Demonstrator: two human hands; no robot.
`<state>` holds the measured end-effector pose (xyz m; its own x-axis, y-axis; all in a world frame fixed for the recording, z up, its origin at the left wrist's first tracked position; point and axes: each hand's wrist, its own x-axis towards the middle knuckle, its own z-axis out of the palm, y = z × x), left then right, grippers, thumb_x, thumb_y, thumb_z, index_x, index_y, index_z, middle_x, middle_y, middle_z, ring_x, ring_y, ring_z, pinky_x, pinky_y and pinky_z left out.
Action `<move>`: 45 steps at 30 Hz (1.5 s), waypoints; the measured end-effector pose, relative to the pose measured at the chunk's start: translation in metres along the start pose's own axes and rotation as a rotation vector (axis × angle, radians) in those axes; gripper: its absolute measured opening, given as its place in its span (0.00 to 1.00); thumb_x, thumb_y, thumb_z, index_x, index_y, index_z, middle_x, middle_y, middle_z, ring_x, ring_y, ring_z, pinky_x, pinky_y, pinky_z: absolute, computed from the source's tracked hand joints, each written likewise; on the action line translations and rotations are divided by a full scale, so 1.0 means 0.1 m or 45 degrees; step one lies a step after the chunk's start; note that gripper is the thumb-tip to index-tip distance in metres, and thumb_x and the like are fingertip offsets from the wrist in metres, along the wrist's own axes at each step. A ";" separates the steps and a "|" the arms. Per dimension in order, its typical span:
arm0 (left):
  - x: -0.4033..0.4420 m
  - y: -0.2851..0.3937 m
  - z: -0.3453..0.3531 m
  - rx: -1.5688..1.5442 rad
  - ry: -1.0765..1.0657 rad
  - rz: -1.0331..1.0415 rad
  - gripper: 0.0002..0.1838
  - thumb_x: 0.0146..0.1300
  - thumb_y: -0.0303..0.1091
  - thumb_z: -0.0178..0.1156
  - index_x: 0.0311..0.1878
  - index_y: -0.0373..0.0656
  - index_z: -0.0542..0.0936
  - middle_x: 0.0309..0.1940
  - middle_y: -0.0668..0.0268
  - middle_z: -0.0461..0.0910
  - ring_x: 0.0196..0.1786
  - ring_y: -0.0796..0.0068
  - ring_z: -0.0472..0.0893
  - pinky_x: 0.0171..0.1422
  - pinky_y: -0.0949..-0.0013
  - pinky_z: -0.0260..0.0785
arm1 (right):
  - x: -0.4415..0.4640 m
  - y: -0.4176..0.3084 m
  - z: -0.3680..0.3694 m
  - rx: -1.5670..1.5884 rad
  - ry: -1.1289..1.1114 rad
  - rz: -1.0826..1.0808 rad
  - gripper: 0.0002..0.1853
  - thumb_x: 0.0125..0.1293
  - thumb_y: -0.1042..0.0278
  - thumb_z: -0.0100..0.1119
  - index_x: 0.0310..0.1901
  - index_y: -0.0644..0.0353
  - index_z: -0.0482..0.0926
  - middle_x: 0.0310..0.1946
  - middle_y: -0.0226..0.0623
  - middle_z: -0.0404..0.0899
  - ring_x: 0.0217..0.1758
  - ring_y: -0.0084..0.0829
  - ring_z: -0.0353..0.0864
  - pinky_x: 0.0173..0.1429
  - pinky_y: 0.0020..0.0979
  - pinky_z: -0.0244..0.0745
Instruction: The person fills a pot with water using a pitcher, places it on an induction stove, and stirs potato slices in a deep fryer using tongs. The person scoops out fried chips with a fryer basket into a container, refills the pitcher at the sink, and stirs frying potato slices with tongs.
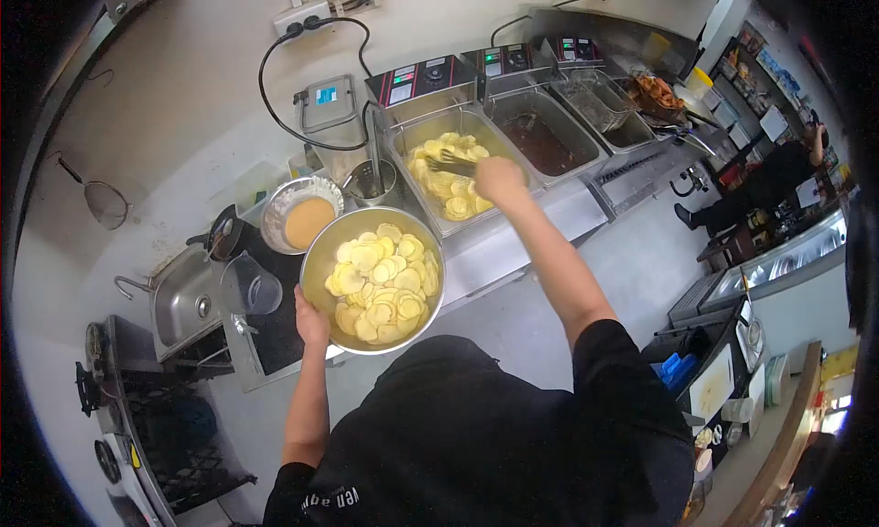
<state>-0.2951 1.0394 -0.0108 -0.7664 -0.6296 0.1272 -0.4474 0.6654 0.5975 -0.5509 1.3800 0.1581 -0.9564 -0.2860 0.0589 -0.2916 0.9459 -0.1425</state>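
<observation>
My left hand [312, 318] is closed on the rim of a large metal bowl [434, 309], at its left side. Inside lies a heap of thin, pale yellow slices that look like potato [380, 275]. My right hand [501, 181] is closed round the handle of a dark utensil with a slotted-looking head [449, 163]; its exact kind is hard to make out. That head is among more yellow slices [458, 205] in the oil of the left deep fryer [400, 147]. The bowl is held tilted in front of this fryer.
Beside it is a second fryer [549, 142] with dark oil, then a fryer basket [591, 101]. Left of the bowl are a bowl of batter [275, 217], a clear jug [249, 287] and a sink [179, 298]. Another person [778, 174] stands at the far right.
</observation>
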 end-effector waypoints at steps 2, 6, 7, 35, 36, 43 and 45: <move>-0.02 0.00 0.01 0.014 0.026 0.013 0.31 0.60 0.27 0.50 0.67 0.37 0.57 0.56 0.45 0.71 0.55 0.48 0.74 0.56 0.57 0.68 | 0.12 -0.28 0.19 0.013 0.021 -0.037 0.11 0.55 0.70 0.52 0.32 0.62 0.83 0.33 0.48 0.82 0.39 0.45 0.83 0.43 0.41 0.78; 0.03 -0.02 0.02 0.045 -0.062 -0.105 0.33 0.58 0.28 0.54 0.67 0.37 0.57 0.58 0.46 0.70 0.56 0.49 0.74 0.57 0.56 0.68 | 0.37 -0.31 0.63 -0.105 0.041 -0.114 0.10 0.55 0.69 0.51 0.31 0.59 0.84 0.32 0.46 0.83 0.37 0.41 0.84 0.41 0.39 0.78; 0.03 0.01 -0.02 0.049 -0.058 -0.096 0.33 0.58 0.28 0.54 0.67 0.37 0.57 0.58 0.46 0.70 0.56 0.49 0.74 0.57 0.56 0.68 | 0.39 -0.25 0.62 -0.128 0.071 -0.084 0.10 0.56 0.69 0.51 0.31 0.58 0.84 0.32 0.45 0.83 0.36 0.41 0.84 0.40 0.39 0.79; 0.03 -0.03 -0.01 -0.097 -0.069 -0.056 0.35 0.55 0.28 0.56 0.67 0.35 0.56 0.56 0.44 0.71 0.55 0.48 0.74 0.57 0.57 0.67 | 1.10 0.07 0.50 -0.390 0.383 -0.403 0.07 0.54 0.69 0.55 0.29 0.55 0.84 0.29 0.41 0.83 0.35 0.36 0.83 0.39 0.39 0.76; 0.03 -0.04 0.01 -0.070 -0.047 -0.032 0.35 0.56 0.28 0.56 0.67 0.34 0.56 0.56 0.44 0.71 0.55 0.48 0.74 0.57 0.58 0.67 | 0.95 0.14 0.43 -0.385 0.353 -0.369 0.08 0.53 0.69 0.55 0.28 0.54 0.84 0.28 0.41 0.83 0.34 0.37 0.84 0.37 0.38 0.77; 0.04 -0.10 0.06 -0.109 0.075 0.140 0.31 0.59 0.25 0.51 0.66 0.32 0.57 0.56 0.42 0.70 0.56 0.47 0.74 0.57 0.57 0.67 | -0.06 0.67 -0.21 -0.360 0.124 0.010 0.07 0.51 0.66 0.57 0.27 0.56 0.84 0.27 0.42 0.83 0.33 0.40 0.84 0.37 0.38 0.79; 0.02 -0.02 0.00 -0.175 -0.017 0.018 0.29 0.60 0.24 0.49 0.66 0.33 0.57 0.56 0.42 0.70 0.56 0.47 0.73 0.58 0.57 0.66 | -0.20 0.76 -0.18 -0.309 0.131 0.122 0.07 0.52 0.66 0.57 0.27 0.57 0.84 0.28 0.43 0.83 0.34 0.40 0.84 0.37 0.38 0.79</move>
<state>-0.2961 1.0366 -0.0118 -0.7789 -0.6143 0.1263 -0.3698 0.6125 0.6987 -0.5535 1.4599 0.1641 -0.9693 -0.1885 0.1580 -0.1763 0.9804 0.0879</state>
